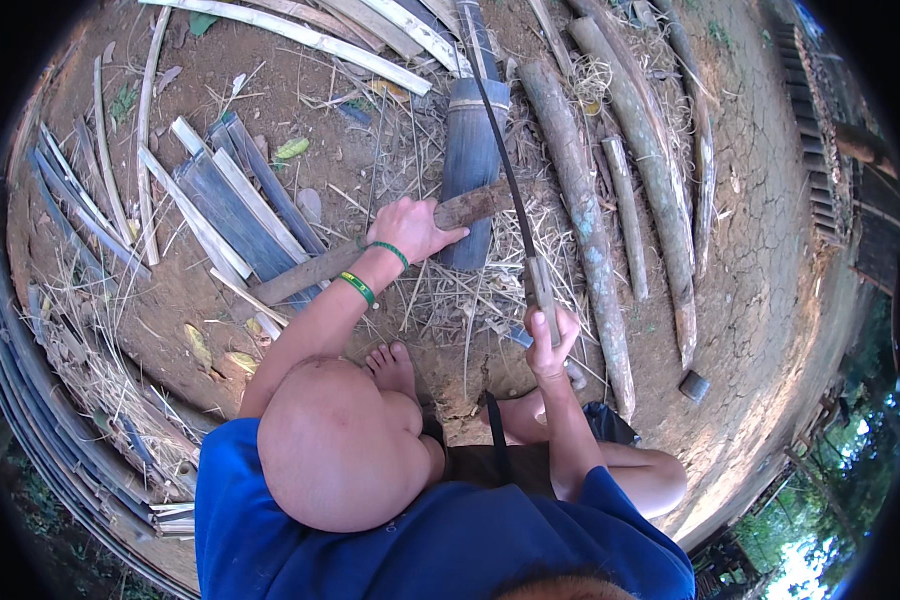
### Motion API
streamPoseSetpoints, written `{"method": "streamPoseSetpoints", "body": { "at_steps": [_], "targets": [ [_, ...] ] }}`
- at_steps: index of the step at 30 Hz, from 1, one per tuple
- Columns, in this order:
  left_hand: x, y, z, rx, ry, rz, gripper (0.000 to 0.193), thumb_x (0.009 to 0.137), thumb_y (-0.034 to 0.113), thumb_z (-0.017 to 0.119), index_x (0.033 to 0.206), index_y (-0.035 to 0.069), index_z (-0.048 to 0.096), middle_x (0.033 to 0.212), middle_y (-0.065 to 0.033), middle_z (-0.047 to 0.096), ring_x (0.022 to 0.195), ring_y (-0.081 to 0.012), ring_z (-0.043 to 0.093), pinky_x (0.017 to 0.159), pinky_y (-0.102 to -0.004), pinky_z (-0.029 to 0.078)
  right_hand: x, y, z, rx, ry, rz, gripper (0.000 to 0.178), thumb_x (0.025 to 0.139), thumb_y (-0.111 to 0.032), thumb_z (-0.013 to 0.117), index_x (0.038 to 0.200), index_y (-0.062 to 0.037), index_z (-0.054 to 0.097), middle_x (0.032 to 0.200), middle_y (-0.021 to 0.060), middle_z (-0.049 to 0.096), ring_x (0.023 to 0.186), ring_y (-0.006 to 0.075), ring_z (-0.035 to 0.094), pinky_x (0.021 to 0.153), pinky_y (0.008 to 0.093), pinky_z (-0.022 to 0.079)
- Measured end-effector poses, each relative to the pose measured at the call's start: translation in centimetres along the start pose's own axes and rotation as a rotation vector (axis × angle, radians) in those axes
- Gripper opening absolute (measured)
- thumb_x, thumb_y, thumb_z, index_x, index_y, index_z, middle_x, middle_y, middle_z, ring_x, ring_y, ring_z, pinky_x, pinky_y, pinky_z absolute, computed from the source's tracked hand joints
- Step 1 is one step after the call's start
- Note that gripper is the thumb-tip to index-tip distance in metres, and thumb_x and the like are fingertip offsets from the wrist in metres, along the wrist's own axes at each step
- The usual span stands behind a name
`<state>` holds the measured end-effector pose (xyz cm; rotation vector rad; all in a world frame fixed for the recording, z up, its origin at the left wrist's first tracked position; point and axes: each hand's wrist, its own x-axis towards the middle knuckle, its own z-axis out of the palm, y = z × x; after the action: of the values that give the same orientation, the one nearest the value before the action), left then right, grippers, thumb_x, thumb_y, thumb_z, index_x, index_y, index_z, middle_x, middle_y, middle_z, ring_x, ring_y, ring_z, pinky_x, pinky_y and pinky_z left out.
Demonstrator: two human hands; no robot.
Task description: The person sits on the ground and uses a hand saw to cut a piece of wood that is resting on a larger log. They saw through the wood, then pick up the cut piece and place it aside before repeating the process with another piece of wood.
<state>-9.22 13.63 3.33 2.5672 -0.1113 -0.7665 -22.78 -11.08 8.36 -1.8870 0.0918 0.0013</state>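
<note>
My left hand (413, 228) is closed over a rough wooden stick (475, 205), its thumb stretched out to the right. The stick lies slantwise across a dark bamboo piece (470, 140), which shows both beyond and below it. In my right hand (553, 338) is the wooden handle of a long-bladed tool (516, 190). Its thin dark blade points away from me, above and along the right side of the bamboo. Whether it is a machete seen edge-on or a saw, I cannot tell. My left hand's fingertips are hidden behind the stick.
Split bamboo slats (232, 208) lie in a pile at left, partly under the stick. Several thick logs (582, 205) stretch out on the right. Pale bamboo strips (315, 35) lie at the far side. Straw and shavings (470, 300) cover the dirt near my bare foot (391, 370).
</note>
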Motion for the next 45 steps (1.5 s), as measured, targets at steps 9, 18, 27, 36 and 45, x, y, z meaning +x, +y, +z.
{"method": "streamPoseSetpoints", "body": {
  "at_steps": [9,18,27,36,45],
  "targets": [
    [0.6,-2.0,-0.4,-0.111,0.067,0.075,0.083,0.079,0.076,0.065,0.116,0.002,0.067,0.099,-0.0243,0.073,0.097,-0.0411,0.071,0.088,-0.0518,0.056,-3.2,0.4,-2.3,-0.145,-0.084,0.048,0.035,0.092,-0.020,0.065,0.065,-0.0017,0.052,0.051,0.0059,0.042,0.043,0.0190,0.041,0.048,0.0377,0.030],
    [-1.2,-0.1,0.4,0.052,0.276,-0.041,0.078,0.080,0.077,0.064,0.108,0.005,0.070,0.073,-0.0246,0.070,0.071,-0.0414,0.072,0.063,-0.0493,0.059,-2.0,-3.6,-2.1,-0.274,-0.179,0.085,0.030,0.095,-0.021,0.064,0.075,0.0013,0.064,0.052,0.0077,0.050,0.043,0.0170,0.048,0.047,0.0348,0.035],
    [-1.1,0.6,0.5,0.035,0.242,-0.021,0.073,0.078,0.076,0.067,0.100,0.006,0.071,0.072,-0.0213,0.071,0.071,-0.0391,0.073,0.064,-0.0490,0.059,3.9,-2.3,1.7,-0.200,-0.183,0.124,0.034,0.097,-0.027,0.066,0.079,0.0013,0.066,0.053,0.0063,0.055,0.044,0.0157,0.052,0.046,0.0340,0.039],
    [-1.0,1.2,2.1,0.046,0.191,0.047,0.073,0.076,0.076,0.068,0.098,0.007,0.072,0.075,-0.0212,0.072,0.074,-0.0381,0.073,0.068,-0.0484,0.059,1.9,4.8,2.1,-0.120,-0.103,-0.207,0.022,0.089,-0.011,0.063,0.070,-0.0018,0.058,0.053,0.0077,0.048,0.042,0.0217,0.049,0.047,0.0360,0.035],
    [-1.3,1.2,1.4,0.026,0.023,0.040,0.085,0.074,0.083,0.062,0.110,0.008,0.074,0.087,-0.0258,0.073,0.087,-0.0409,0.072,0.079,-0.0493,0.058,-0.5,-0.4,1.7,-0.177,0.035,0.027,0.028,0.090,-0.019,0.067,0.070,-0.0004,0.060,0.051,0.0056,0.051,0.044,0.0156,0.053,0.049,0.0324,0.042]
  ]
}}
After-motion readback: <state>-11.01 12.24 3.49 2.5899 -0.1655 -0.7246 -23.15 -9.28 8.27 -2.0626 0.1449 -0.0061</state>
